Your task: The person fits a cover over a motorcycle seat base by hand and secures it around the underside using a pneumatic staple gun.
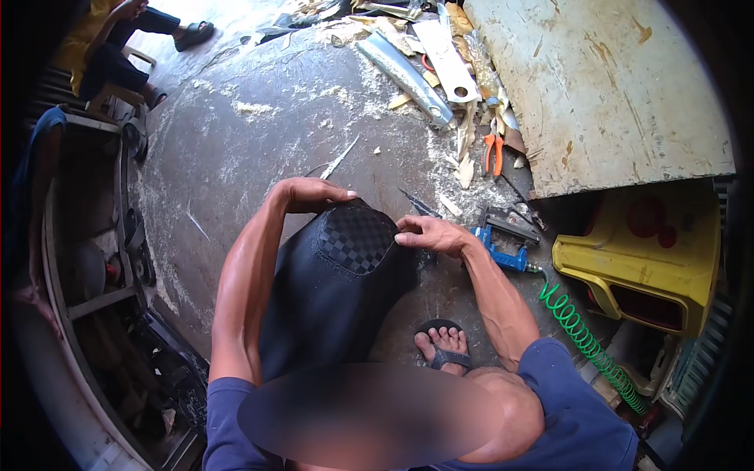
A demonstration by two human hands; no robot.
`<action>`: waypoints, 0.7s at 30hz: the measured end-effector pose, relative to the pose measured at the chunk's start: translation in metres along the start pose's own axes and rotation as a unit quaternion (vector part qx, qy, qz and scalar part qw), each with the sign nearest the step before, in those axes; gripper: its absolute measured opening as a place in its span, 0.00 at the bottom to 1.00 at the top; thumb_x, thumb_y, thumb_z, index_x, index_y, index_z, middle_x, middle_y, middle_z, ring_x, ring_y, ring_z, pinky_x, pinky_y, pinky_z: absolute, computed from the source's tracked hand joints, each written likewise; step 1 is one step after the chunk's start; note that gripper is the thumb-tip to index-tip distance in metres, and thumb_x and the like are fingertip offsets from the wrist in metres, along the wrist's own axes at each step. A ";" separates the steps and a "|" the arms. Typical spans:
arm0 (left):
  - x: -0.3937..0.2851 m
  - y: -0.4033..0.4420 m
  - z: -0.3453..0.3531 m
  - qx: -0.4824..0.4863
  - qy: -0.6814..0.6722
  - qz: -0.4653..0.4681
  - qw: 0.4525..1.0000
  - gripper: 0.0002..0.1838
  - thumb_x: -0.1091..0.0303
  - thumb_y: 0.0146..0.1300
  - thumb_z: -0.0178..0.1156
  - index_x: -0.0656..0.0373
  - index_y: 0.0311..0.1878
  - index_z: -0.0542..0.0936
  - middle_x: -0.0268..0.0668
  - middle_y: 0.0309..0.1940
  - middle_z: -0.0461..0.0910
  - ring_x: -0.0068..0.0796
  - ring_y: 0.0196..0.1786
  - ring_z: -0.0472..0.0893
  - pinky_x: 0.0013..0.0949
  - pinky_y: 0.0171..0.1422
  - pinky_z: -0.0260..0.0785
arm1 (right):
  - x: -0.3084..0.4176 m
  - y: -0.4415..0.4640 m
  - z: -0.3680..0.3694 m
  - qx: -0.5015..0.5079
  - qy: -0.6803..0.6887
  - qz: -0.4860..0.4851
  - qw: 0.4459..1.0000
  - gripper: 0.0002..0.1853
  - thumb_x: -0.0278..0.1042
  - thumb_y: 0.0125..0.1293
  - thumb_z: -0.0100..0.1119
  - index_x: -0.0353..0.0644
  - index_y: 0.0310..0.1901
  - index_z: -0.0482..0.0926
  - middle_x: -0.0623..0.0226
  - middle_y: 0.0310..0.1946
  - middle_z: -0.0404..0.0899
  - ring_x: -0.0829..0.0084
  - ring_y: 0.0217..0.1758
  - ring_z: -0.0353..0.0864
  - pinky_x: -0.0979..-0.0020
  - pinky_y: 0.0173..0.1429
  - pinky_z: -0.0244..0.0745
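A long black motorcycle seat with a checkered panel at its far end lies in front of me, between my arms. My left hand is bent over the far left edge, thumb on top, its other fingers mostly hidden. At the far right edge, my right hand pinches the black cover between thumb and fingers. Just beyond my right hand lies a dark pointed tool, partly hidden. A blue staple gun rests on the floor right of that hand, joined to a green coiled hose.
A thin pointed blade lies beyond the seat. Orange-handled pliers, scraps and foam crumbs litter the floor. A worn board and yellow plastic part stand right, a metal frame left. Another person sits at upper left.
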State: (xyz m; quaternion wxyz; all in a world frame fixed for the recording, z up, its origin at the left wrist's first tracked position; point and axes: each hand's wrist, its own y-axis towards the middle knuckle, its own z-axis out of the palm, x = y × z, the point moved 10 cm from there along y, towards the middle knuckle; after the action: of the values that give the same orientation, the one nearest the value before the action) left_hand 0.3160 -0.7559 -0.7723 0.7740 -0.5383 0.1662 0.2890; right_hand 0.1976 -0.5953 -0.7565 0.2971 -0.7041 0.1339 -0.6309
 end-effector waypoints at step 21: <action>-0.044 0.000 -0.006 0.073 0.347 -0.102 0.929 0.31 0.49 0.58 0.75 0.64 0.54 0.80 0.36 0.46 0.84 0.32 0.50 0.80 0.38 0.58 0.70 | -0.025 -0.013 0.032 -0.144 0.435 0.076 0.886 0.33 0.44 0.61 0.77 0.33 0.61 0.75 0.60 0.49 0.82 0.72 0.52 0.81 0.70 0.54 0.77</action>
State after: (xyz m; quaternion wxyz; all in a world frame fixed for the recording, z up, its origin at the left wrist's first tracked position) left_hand 0.2820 -0.7733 -0.7497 0.7307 -0.5608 0.3892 -0.0099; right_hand 0.2221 -0.5628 -0.7700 0.1515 -0.3817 0.3922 -0.8231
